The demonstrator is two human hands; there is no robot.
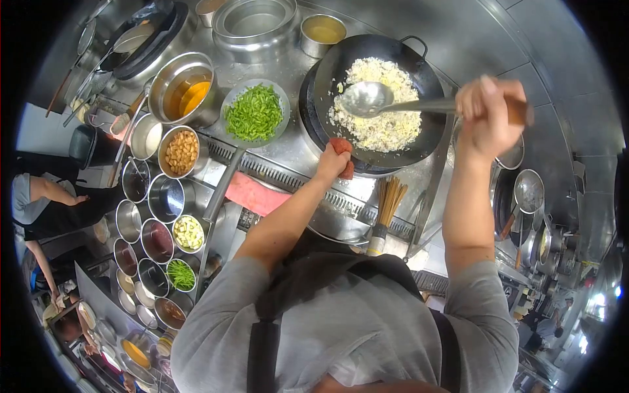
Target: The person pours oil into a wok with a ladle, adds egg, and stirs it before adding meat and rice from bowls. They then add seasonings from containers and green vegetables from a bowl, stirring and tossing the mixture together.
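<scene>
A black wok [429, 134] sits tilted over the stove ring, with fried rice and bits of egg [393, 134] spread across its middle. My left hand [333, 162] is closed around a folded reddish cloth [341, 145] right at the wok's near-left rim. Raised at the right, my right hand [490, 118] wraps the wooden-ended handle of a steel ladle [368, 98]. The ladle's bowl overlaps the rice in this view. Left of the wok is a clear bowl of chopped greens [253, 112].
Steel pots of ingredients [157, 239] crowd the left side, with a pot of orange liquid [187, 92] behind. A bamboo brush [388, 203] stands near my front. Another ladle [528, 190] lies right. A person's arm [49, 190] shows at far left.
</scene>
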